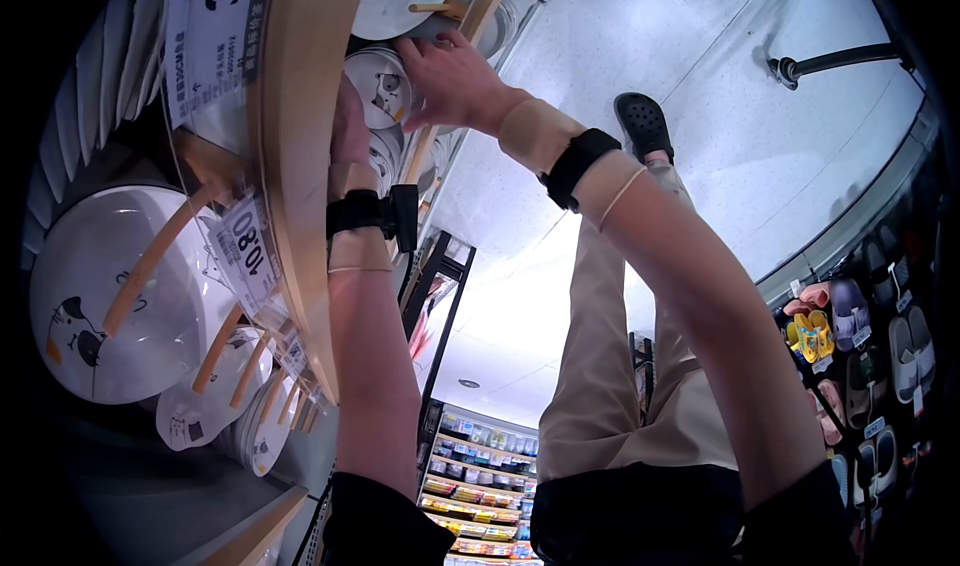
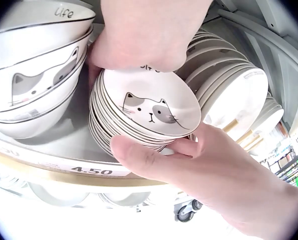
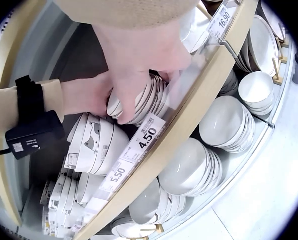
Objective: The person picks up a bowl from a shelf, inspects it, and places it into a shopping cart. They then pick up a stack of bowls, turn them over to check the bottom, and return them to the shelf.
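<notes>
Between both hands stands a tilted stack of small white dishes with a cat face (image 1: 385, 91) (image 2: 151, 112) (image 3: 149, 102), on a shelf. My left hand (image 1: 350, 126) (image 2: 144, 35) (image 3: 89, 92) holds the stack at its far side; its fingertips are largely hidden. My right hand (image 1: 455, 81) (image 2: 204, 160) (image 3: 141, 57) curls round the near side, thumb over the rims at the front in the left wrist view, with other fingers partly behind the dishes.
Stacked cat bowls (image 2: 44, 75) (image 3: 96, 145) stand beside the dishes, and upright plates (image 2: 234, 100) on the other side. A wooden shelf edge (image 3: 174, 130) with price labels runs in front. Lower down are white bowls (image 3: 189, 167). Footwear (image 1: 850, 316) hangs at the right.
</notes>
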Demonstrator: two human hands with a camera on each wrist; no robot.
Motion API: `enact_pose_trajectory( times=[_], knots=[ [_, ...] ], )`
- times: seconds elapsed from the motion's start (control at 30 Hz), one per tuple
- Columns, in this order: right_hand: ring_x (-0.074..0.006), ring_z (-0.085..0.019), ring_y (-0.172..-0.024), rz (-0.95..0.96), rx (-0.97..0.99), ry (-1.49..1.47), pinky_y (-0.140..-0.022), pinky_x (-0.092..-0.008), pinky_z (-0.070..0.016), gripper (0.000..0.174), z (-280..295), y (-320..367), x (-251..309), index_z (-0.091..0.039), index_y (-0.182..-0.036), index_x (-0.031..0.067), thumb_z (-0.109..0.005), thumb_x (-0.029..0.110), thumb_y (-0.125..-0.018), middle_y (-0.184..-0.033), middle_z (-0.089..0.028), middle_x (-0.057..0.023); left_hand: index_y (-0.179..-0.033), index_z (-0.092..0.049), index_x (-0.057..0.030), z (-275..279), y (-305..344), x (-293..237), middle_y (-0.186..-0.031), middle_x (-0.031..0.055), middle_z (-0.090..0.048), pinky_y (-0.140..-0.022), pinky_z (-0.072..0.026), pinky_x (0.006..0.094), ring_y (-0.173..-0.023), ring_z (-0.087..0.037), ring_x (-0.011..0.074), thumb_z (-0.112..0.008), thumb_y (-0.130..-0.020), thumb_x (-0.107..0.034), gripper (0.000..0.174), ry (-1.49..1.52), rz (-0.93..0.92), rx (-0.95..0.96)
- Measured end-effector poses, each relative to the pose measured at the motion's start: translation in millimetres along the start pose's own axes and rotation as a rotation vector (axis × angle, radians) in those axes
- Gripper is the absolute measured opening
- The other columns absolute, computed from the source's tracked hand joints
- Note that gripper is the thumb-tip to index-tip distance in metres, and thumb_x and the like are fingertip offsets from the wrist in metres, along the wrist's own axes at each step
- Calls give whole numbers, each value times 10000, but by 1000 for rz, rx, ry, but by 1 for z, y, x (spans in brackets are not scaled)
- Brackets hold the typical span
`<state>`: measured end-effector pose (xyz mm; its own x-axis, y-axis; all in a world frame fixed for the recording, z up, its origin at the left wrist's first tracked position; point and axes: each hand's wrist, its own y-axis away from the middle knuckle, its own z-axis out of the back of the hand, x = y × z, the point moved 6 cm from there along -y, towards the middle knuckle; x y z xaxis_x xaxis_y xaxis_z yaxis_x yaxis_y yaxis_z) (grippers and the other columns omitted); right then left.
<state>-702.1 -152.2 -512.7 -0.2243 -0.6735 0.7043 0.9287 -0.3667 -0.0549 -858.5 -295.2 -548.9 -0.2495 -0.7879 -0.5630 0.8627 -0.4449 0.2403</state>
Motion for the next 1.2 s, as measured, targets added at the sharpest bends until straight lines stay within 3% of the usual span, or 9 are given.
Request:
enact_pose_trajectory(
  times=[0.13, 0.33, 0.43, 0.53, 0.73, 0.83, 0.93, 1.03, 1.2],
  knots=[
    [-291, -598, -980, 21, -2, -53, -940, -354, -372, 965, 1, 0, -2, -473, -1185, -13, -765, 654, -551, -974, -627, -154, -1249, -504, 111, 0, -4, 3, -1239, 194, -567, -930, -442, 362, -1095, -574, 270, -419, -939, -499, 689, 8, 108, -80],
    [-287, -591, -993, 13, -9, -10, -944, -351, -363, 995, -2, 1, 0, -469, -1209, -22, -727, 699, -574, -990, -624, -152, -1253, -501, 107, 0, -11, 14, -1248, 195, -562, -945, -430, 361, -1111, -567, 273, -407, -941, -502, 691, 68, 138, -132],
    [-331, -542, -1133, -7, 129, -23, -1037, -410, -332, 1000, -5, 2, 1, -401, -1305, -42, -695, 672, -669, -1139, -587, -209, -1251, -501, 101, -1, -11, 11, -1246, 193, -563, -948, -427, 360, -1112, -567, 275, -406, -939, -500, 684, 103, 156, -96],
    [-328, -552, -1115, -3, 135, -21, -1026, -409, -337, 975, -1, 2, 2, -405, -1304, -46, -645, 690, -712, -1117, -593, -215, -1244, -507, 90, 0, -10, 9, -1230, 189, -571, -943, -430, 362, -1105, -572, 273, -412, -937, -496, 669, 115, 151, -79],
    [-326, -572, -1054, -50, -36, -14, -980, -390, -358, 743, -1, 2, 6, -426, -1276, -60, -436, 590, -916, -1075, -605, -215, -1213, -526, 74, -7, -6, 14, -1178, 181, -598, -895, -461, 363, -1043, -603, 278, -421, -936, -466, 615, 304, 364, -159],
    [-269, -586, -938, -38, -120, 50, -878, -355, -366, 673, -6, 2, 7, -507, -1203, -55, -377, 553, -945, -995, -624, -163, -1195, -537, 65, -10, 0, 2, -1154, 179, -609, -867, -478, 368, -1011, -618, 282, -419, -937, -454, 592, 383, 418, -157],
    [-264, -585, -920, -44, -156, 70, -873, -356, -368, 645, -5, 2, 8, -524, -1174, -47, -372, 540, -953, -976, -624, -155, -1187, -543, 59, -11, 1, 3, -1145, 178, -613, -860, -483, 371, -1002, -623, 281, -417, -937, -454, 585, 424, 456, -155],
    [-305, -583, -958, -66, -29, 21, -902, -374, -388, 640, -6, 2, 6, -502, -1166, -60, -365, 532, -964, -1001, -614, -183, -1179, -548, 54, -11, 0, 6, -1136, 177, -617, -854, -488, 374, -993, -628, 281, -415, -936, -455, 579, 442, 477, -156],
    [-306, -585, -936, -39, -68, 36, -887, -373, -394, 635, -5, 2, 7, -510, -1149, -55, -368, 534, -962, -980, -615, -180, -1165, -558, 45, -12, -2, 11, -1121, 175, -624, -843, -496, 378, -978, -635, 280, -412, -936, -455, 569, 465, 518, -150]
  ],
)
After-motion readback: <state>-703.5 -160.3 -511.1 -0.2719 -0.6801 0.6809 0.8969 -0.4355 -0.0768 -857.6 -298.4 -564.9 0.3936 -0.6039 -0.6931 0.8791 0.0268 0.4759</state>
